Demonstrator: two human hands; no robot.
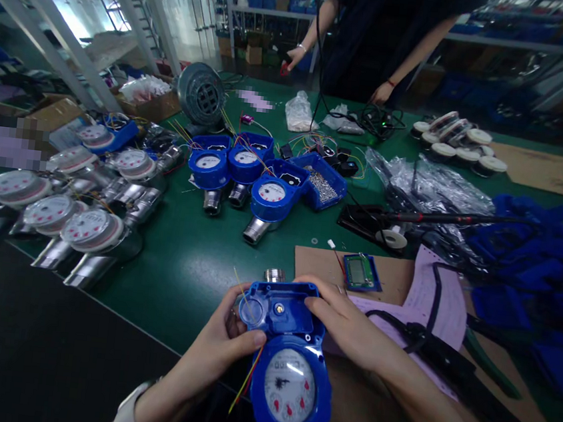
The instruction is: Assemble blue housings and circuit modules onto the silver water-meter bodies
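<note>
Both my hands hold a blue-cased water meter (291,353) at the table's front edge, its white dial with red pointers turned toward me. My left hand (228,333) grips the left side of its open blue housing, thumb on top. Around the right side of that housing closes my right hand (341,314), fingers reaching over its rim. Thin yellow and red wires hang from the meter's left side, and a threaded metal pipe end (275,275) sticks out beyond it. A small LCD circuit board (361,273) lies on cardboard just past my right hand.
Several metal meters (91,228) crowd the left; three blue-cased ones (270,193) stand mid-table beside a blue tray of screws (321,192). An electric screwdriver-like black tool (426,216), pink papers (439,288) and blue covers (513,249) lie right. A co-worker's hands (384,91) are across the table.
</note>
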